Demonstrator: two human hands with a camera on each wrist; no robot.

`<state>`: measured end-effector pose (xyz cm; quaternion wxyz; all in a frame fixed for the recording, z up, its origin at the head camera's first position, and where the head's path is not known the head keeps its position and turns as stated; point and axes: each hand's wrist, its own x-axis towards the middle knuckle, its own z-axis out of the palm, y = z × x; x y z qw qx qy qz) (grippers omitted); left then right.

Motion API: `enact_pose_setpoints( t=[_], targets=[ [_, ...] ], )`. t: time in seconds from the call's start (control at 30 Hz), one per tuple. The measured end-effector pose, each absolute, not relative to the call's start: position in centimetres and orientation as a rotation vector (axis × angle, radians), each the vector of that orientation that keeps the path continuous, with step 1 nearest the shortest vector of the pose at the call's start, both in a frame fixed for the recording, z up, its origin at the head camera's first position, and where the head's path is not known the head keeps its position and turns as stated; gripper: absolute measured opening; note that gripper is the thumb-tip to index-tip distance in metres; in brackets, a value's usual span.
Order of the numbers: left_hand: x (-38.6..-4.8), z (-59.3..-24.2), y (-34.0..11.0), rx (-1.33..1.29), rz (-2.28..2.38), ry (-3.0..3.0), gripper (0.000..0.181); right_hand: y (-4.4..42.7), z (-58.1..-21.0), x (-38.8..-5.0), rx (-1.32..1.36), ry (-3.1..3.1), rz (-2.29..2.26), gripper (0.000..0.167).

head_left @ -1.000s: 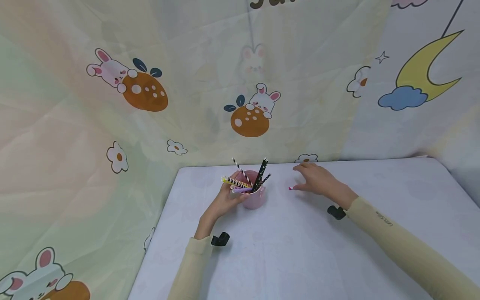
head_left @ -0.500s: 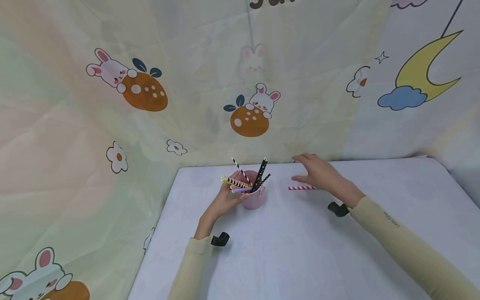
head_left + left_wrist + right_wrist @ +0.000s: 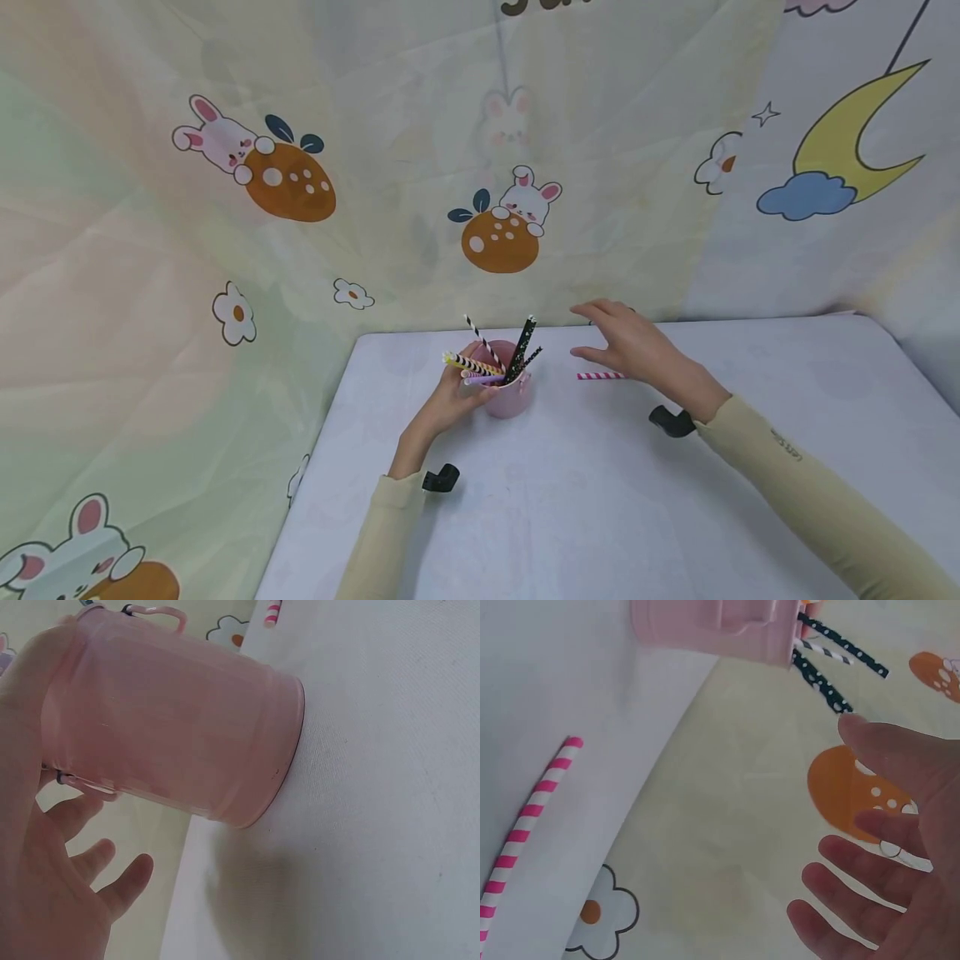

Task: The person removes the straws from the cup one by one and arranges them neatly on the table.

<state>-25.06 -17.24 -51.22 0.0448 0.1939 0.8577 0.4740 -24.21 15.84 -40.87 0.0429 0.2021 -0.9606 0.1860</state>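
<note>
On the bench [image 3: 570,508], the left hand [image 3: 444,407] grips the pink cup [image 3: 510,406], best held still, while the right hand [image 3: 643,348] has empty, spread fingers near the striped straw [image 3: 598,376], best pinched softly.

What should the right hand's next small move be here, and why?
Probably reach across and pinch a black dotted straw: the right hand is open and empty, fingers towards the pink bucket, the left hand holds that bucket, and a pink-and-white striped straw already lies on the table.
</note>
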Motion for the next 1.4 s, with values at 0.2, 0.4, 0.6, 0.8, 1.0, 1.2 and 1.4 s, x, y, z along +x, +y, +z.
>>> enact_pose_setpoints(
  t=[0.2, 0.4, 0.6, 0.8, 1.0, 1.2, 1.4],
  targets=[
    [-25.1, -51.2, -17.3, 0.631, 1.471, 2.611, 0.086, 14.9, -40.0, -23.5, 0.709, -2.85, 0.584, 0.07],
    [-24.9, -50.6, -17.1, 0.642, 1.477, 2.592, 0.087, 13.9, -39.8, -23.0, 0.856, -2.728, 0.599, 0.063],
    [-25.1, -51.0, -17.2, 0.607, 1.46, 2.597, 0.087, 12.6, -39.5, -22.5, 1.004, -2.617, 0.569, 0.058],
    [-25.0, -51.1, -17.3, 0.572, 1.447, 2.6, 0.088, 11.0, -39.6, -22.1, 1.074, -2.605, 0.533, 0.056],
    [-25.0, -51.1, -17.3, 0.568, 1.451, 2.591, 0.088, 9.6, -40.2, -22.1, 1.127, -2.593, 0.524, 0.051],
    [-25.1, -51.1, -17.3, 0.616, 1.466, 2.588, 0.086, 8.2, -41.1, -22.1, 1.179, -2.579, 0.554, 0.046],
    [-25.2, -51.2, -17.3, 0.661, 1.474, 2.576, 0.085, 7.0, -41.5, -22.1, 1.138, -2.572, 0.465, 0.039]
  ],
)
